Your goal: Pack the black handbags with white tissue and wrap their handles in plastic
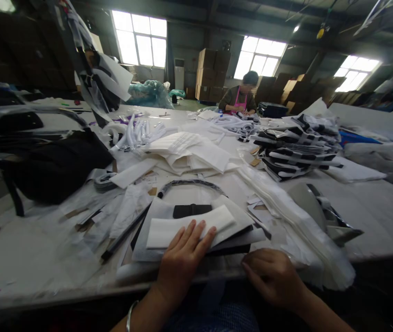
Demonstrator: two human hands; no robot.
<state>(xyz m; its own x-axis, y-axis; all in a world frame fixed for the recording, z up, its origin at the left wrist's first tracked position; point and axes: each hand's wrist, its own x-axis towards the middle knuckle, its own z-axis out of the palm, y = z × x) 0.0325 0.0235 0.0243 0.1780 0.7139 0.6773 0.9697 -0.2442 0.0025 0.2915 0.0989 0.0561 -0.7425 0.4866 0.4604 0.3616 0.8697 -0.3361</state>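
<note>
My left hand (185,251) lies flat, fingers stretched out, on a folded white foam sheet (172,229). Under that sheet is a flat bag, mostly covered by a larger pale sheet (148,246); a black strap tab (192,210) shows above the foam. The bag's dark handle (192,183), wrapped in clear film, arches away from me. At the table's front edge, by the bag's lower right corner, my right hand (274,274) is closed with curled fingers. What it grips, if anything, is hidden.
A black bag (54,166) stands at left. White foam sheets (196,150) are piled beyond the work, and black-and-white wrapped pieces (296,147) are stacked at right. A long white foam strip (286,212) runs to the front edge. Across the table sits a person in a pink apron (239,101).
</note>
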